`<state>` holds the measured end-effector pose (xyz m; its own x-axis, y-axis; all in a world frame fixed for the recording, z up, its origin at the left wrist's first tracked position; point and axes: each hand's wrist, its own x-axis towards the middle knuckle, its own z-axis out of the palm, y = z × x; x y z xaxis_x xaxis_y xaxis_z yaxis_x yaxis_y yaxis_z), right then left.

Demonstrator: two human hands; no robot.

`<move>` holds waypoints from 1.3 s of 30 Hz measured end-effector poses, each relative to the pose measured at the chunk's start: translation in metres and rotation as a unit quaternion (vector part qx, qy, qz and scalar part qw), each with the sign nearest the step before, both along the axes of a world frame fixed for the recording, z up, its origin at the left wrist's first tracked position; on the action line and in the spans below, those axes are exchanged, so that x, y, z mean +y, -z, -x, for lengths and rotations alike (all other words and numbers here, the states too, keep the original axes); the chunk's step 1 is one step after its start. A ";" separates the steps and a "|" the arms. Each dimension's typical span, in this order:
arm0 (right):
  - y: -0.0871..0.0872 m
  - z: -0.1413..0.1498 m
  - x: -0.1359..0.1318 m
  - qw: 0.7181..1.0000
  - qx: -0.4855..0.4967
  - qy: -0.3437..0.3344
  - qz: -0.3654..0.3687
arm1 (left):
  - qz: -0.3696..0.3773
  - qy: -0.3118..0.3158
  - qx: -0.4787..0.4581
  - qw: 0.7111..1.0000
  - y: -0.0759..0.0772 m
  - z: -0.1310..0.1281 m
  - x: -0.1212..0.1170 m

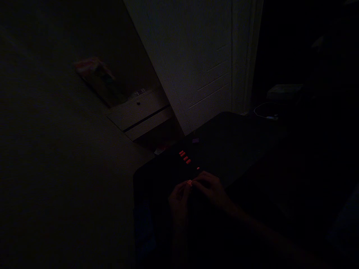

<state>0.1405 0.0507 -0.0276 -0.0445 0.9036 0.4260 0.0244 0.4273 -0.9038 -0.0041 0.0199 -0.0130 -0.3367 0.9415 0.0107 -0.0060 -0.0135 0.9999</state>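
In very dim light both hands meet over a dark table. My left hand and my right hand pinch a small pale reddish piece between their fingertips; its kind is too dark and small to make out. Just past the fingers lies a tiny reddish bit. Farther on, several small orange-red blocks lie in a slanting row. A small purple piece rests near the far edge of the table.
Behind the table stands a pale panelled door. A light drawer unit is at the left, with a reddish item near it. A white cable and a flat pale box are at the right. Dark blue cloth shows lower left.
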 end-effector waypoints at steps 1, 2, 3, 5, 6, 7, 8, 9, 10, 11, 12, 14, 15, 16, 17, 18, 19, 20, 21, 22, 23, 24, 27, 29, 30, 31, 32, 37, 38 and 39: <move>0.000 0.000 0.000 1.000 0.000 0.002 0.000 | -0.001 0.003 0.001 1.000 0.000 0.000 0.000; 0.001 0.000 0.000 1.000 -0.001 0.005 -0.001 | -0.003 0.004 0.001 1.000 0.000 0.000 0.000; 0.001 0.000 0.000 1.000 -0.003 0.006 -0.002 | -0.004 0.005 0.000 1.000 0.000 0.000 0.000; 0.001 0.000 0.000 1.000 -0.011 0.005 -0.003 | -0.003 0.004 -0.004 1.000 0.001 0.000 0.000; 0.001 0.000 0.000 1.000 -0.014 0.005 -0.004 | -0.001 0.005 -0.006 1.000 0.001 0.000 0.000; 0.001 -0.001 0.000 1.000 -0.016 0.005 -0.004 | 0.002 0.006 -0.007 1.000 0.001 0.000 0.000; 0.000 -0.001 0.000 1.000 -0.017 0.005 -0.003 | 0.002 0.006 -0.009 1.000 0.000 0.000 -0.001; 0.000 -0.001 0.000 1.000 -0.017 0.006 -0.003 | 0.001 0.005 -0.010 1.000 0.000 0.000 -0.001; 0.000 -0.001 0.000 1.000 -0.017 0.006 -0.003 | 0.001 0.005 -0.010 1.000 0.000 -0.001 -0.001; 0.000 -0.001 0.000 1.000 -0.017 0.006 -0.002 | -0.001 0.005 -0.011 1.000 -0.001 -0.001 -0.001; -0.001 -0.001 0.000 1.000 -0.018 0.005 0.000 | -0.003 0.003 -0.012 1.000 -0.001 -0.001 -0.001; -0.001 0.000 0.000 1.000 -0.020 0.005 0.001 | -0.002 0.002 -0.012 1.000 -0.001 -0.001 -0.001; -0.001 0.000 0.000 1.000 -0.019 0.006 0.000 | 0.000 0.000 -0.013 1.000 -0.001 -0.001 -0.001; -0.001 0.000 0.000 1.000 -0.018 0.006 -0.002 | 0.000 -0.003 -0.014 1.000 0.000 -0.001 -0.001; -0.002 0.000 0.000 1.000 -0.016 0.005 -0.006 | 0.000 -0.007 -0.016 1.000 0.000 -0.001 0.000; -0.002 0.000 -0.001 1.000 -0.014 0.002 -0.011 | -0.001 -0.010 -0.018 1.000 0.001 -0.001 0.000; -0.003 0.000 -0.001 1.000 -0.012 -0.001 -0.015 | -0.003 -0.012 -0.020 1.000 0.001 -0.001 0.000; -0.004 -0.001 -0.001 1.000 -0.011 -0.006 -0.020 | -0.004 -0.013 -0.023 1.000 0.002 -0.001 0.000; -0.004 -0.001 -0.002 1.000 -0.012 -0.012 -0.024 | -0.004 -0.013 -0.028 1.000 0.003 -0.001 0.001; -0.004 -0.001 -0.002 0.999 -0.014 -0.019 -0.028 | -0.004 -0.013 -0.033 0.999 0.003 -0.001 0.001; -0.005 -0.001 -0.003 0.999 -0.017 -0.027 -0.032 | -0.003 -0.011 -0.037 0.999 0.003 -0.001 0.001; -0.004 -0.001 -0.003 0.999 -0.021 -0.034 -0.037 | -0.003 -0.009 -0.039 0.999 0.003 -0.001 0.001; -0.003 0.000 -0.003 0.998 -0.027 -0.046 -0.045 | -0.006 -0.002 -0.031 0.999 0.003 -0.001 0.001; -0.003 0.000 -0.003 0.998 -0.026 -0.044 -0.042 | -0.010 -0.005 -0.015 1.000 0.003 -0.001 0.001; -0.004 0.000 -0.003 0.998 -0.024 -0.042 -0.037 | -0.013 -0.006 -0.007 1.000 0.003 -0.001 0.001; -0.004 0.000 -0.003 0.998 -0.023 -0.039 -0.033 | -0.018 -0.006 0.002 1.000 0.003 -0.001 0.001; -0.004 0.000 -0.003 0.999 -0.022 -0.035 -0.029 | -0.020 -0.003 0.009 1.000 0.002 -0.001 0.002; -0.002 0.001 -0.002 0.999 -0.036 -0.016 -0.033 | -0.017 0.015 0.026 0.999 -0.001 -0.002 0.001; -0.002 0.001 -0.003 0.999 -0.038 -0.014 -0.036 | -0.017 0.018 0.031 0.999 -0.002 -0.002 0.001; -0.001 0.001 -0.003 0.998 -0.040 -0.012 -0.039 | -0.017 0.020 0.034 0.999 -0.003 -0.002 0.001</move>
